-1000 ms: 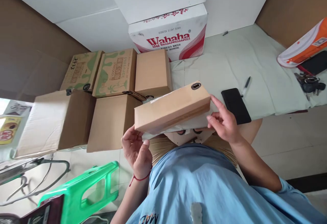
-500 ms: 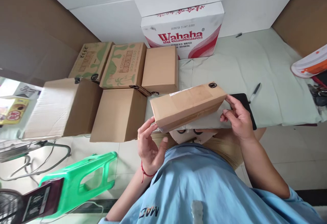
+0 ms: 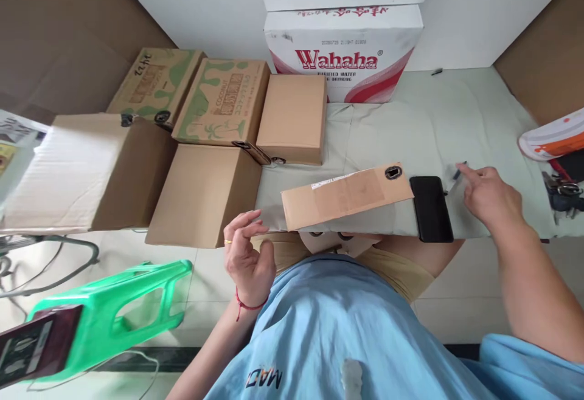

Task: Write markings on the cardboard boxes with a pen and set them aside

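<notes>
Box (image 3: 347, 197), long and narrow, lies on the worktop (image 3: 387, 132) immediately left of the black phone (image 3: 431, 208). It is plain tan cardboard, matte, with straight edges and crisp corners. A broad strip of brownish tape (image 3: 349, 194) wraps its middle, slightly glossier than the bare card around it, and a thin white label (image 3: 329, 181) runs along the long edge farther from me. At the end nearest the phone sits a dark oval mark (image 3: 393, 172) with a pale outline. The box slants, its phone end farther from me than its other end, and I cannot tell whether its corner touches the phone.

My left grip (image 3: 249, 261) is well left of the phone, near the far end of the box — empty, open, fingers loosely bent and the palm turned up. My right grip (image 3: 495, 199) is on the phone's right, index finger reaching to the pen (image 3: 457, 175), the other fingers curled; whether it has closed on the pen I cannot tell.

Beyond the phone and to its left stands the white Wahaha carton (image 3: 342, 53) — farther left are more brown boxes (image 3: 205, 193), two of them printed in green.
</notes>
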`<state>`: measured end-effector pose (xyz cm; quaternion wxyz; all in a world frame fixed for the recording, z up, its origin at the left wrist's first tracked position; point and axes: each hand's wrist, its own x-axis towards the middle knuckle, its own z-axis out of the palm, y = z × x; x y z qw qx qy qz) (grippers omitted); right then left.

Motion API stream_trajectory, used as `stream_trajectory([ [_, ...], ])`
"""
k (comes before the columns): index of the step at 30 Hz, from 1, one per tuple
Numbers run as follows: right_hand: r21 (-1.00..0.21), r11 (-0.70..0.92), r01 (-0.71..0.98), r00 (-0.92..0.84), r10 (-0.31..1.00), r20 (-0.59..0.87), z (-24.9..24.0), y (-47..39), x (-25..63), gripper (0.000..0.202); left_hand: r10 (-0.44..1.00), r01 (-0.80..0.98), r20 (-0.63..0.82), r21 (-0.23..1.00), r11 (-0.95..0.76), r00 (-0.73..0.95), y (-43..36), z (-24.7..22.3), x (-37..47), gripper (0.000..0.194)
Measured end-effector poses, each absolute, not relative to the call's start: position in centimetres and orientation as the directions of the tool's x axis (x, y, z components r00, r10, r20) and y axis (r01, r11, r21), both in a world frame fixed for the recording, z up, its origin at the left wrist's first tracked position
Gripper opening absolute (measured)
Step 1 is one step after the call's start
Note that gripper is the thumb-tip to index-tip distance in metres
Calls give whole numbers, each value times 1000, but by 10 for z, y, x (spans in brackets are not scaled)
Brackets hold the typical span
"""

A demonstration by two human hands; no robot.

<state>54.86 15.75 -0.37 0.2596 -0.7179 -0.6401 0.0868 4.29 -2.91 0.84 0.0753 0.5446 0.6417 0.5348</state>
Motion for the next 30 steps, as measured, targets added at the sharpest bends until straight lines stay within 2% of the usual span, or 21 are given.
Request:
stream_trajectory([
  [3, -330, -107, 938, 101, 994, -34, -8, 173, 552, 47, 682, 692, 630, 678, -249, -372, -29, 16, 44, 18],
  [5, -281, -52, 958, 38, 998, -56, -6, 177, 549, 38, 655, 777, 718, 544, -318, -234, -27, 28, 50, 21],
  [8, -241, 1, 971, -25, 995, -94, 2, 182, 544, 28, 691, 781, 721, 402, -478, 52, -19, 47, 67, 30],
  [11, -233, 39, 972, -74, 987, -144, 12, 188, 543, 32, 687, 684, 664, 354, -637, 296, -2, 62, 91, 33],
  [15, -217, 62, 974, -110, 970, -216, 25, 191, 548, 34, 732, 741, 556, 280, -611, 394, 30, 69, 118, 21],
  [19, -155, 18, 988, -53, 972, -230, 44, 182, 554, 39, 829, 802, 312, 250, -543, 464, 49, 65, 124, 53],
  [22, -98, -191, 977, 180, 977, -112, 63, 169, 548, 45, 859, 837, 164, 196, -511, 486, 46, 62, 113, 70],
  [23, -151, -249, 957, 249, 968, -17, 68, 162, 541, 45, 869, 852, 147, 176, -493, 472, 43, 61, 108, 72],
  [24, -269, -254, 929, 288, 953, 93, 73, 155, 531, 46, 880, 866, 137, 164, -472, 454, 40, 62, 103, 73],
  [25, -432, -179, 884, 297, 928, 224, 77, 147, 518, 45, 890, 877, 131, 162, -453, 436, 37, 62, 98, 73],
  [26, -601, -17, 799, 273, 901, 337, 80, 138, 500, 44, 896, 881, 125, 167, -442, 426, 35, 63, 94, 73],
  [27, -760, 157, 630, 255, 883, 393, 82, 129, 481, 46, 897, 880, 119, 177, -441, 426, 34, 63, 90, 74],
  [28, -848, 275, 452, 245, 876, 415, 84, 121, 459, 45, 895, 874, 115, 191, -446, 432, 33, 63, 87, 74],
  [30, -901, 330, 281, 242, 884, 399, 86, 108, 413, 31, 887, 860, 111, 215, -462, 449, 34, 63, 84, 73],
])
